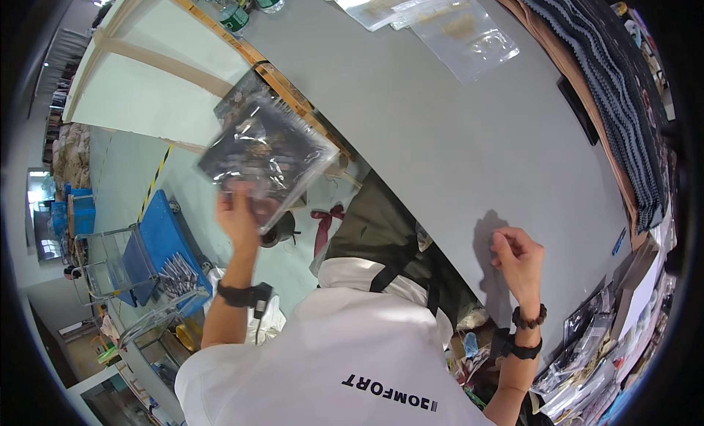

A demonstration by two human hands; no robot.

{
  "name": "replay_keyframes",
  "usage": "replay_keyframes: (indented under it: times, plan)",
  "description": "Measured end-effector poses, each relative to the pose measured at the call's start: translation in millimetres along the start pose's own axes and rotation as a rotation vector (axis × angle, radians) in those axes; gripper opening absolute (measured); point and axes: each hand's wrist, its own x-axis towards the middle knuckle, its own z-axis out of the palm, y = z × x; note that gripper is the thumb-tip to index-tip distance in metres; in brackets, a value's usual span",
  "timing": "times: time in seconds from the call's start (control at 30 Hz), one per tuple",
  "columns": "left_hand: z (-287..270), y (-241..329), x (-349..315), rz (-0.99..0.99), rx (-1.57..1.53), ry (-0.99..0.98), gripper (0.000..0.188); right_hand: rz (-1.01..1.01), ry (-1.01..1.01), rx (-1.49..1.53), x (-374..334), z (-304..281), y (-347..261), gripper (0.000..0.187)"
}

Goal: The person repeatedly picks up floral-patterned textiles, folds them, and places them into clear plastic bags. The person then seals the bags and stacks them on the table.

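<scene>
Over the floor to the left of the table, my left hand (238, 219) grips a flat dark packet (258, 148) in a glossy clear plastic bag by its near edge. The packet is tilted and slightly blurred. My right hand (518, 259) hovers above the grey table (440, 140), near its front edge, casting a shadow. Its fingers are curled in, and no object shows in them. Several clear plastic bags (462, 37) lie at the table's far side.
Two plastic bottles (229, 13) stand at the far left corner. Layered dark cloth (623, 125) and a black bar (578, 110) lie along the right side, with packaged goods (587, 338) nearer. A white framed panel (161, 77) leans left, beyond a blue cart (165, 235).
</scene>
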Motion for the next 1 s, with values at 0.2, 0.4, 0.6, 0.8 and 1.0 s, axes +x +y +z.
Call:
replay_keyframes:
  times: [0.2, 0.4, 0.6, 0.8, 1.0]
  plan:
    - [-2, 21, 163, 0.147, 0.255, -0.099, 0.051, -0.018, -0.035, -0.049, 7, 1, 10, 0.021]
    - [63, -60, 239, 0.550, 1.103, -0.537, 0.048, -0.008, -0.054, -0.015, 11, 3, 20, 0.023]
    - [132, 3, 193, 0.822, 0.640, -0.249, 0.029, 0.023, 0.024, 0.136, 13, 7, 33, 0.018]
    - [308, 45, 53, 1.204, 0.405, -0.880, 0.028, 0.069, -0.004, 0.098, 21, 6, 23, 0.020]
    - [402, 61, 3, 1.241, 0.750, -1.049, 0.024, 0.062, -0.023, 0.075, 16, 3, 22, 0.018]
